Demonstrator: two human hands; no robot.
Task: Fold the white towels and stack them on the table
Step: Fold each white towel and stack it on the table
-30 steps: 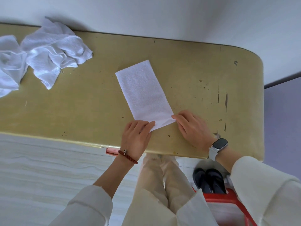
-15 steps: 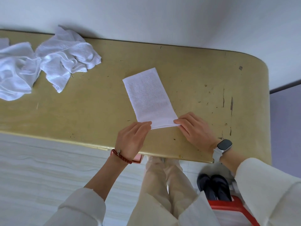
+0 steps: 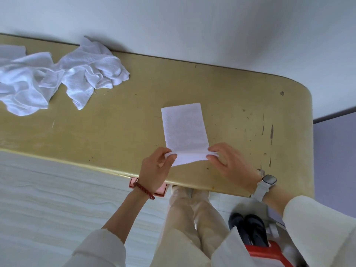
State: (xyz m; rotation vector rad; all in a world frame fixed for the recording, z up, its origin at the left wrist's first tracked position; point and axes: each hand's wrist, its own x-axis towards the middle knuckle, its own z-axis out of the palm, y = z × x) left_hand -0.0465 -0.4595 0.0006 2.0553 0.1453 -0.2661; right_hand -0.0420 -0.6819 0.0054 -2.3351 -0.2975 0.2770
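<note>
Fingers (image 3: 172, 156) of both hands pinch the half-folded towel's (image 3: 185, 128) near corners; crumpled towels (image 3: 57, 78) await folding, no stack begun.

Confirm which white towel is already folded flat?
The narrow towel pinched by both hands, left hand and right hand; the crumpled towels far left are unfolded.

Matt terry-cloth towel (image 3: 184, 128), scuffed table (image 3: 115, 132)

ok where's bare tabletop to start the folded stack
Bare table lies between the crumpled towels and the folded towel. A scuffed strip runs from that towel to the rounded right end. It is crowded at the far left and at the near edge, where the left hand and right hand pinch the corners.
</note>
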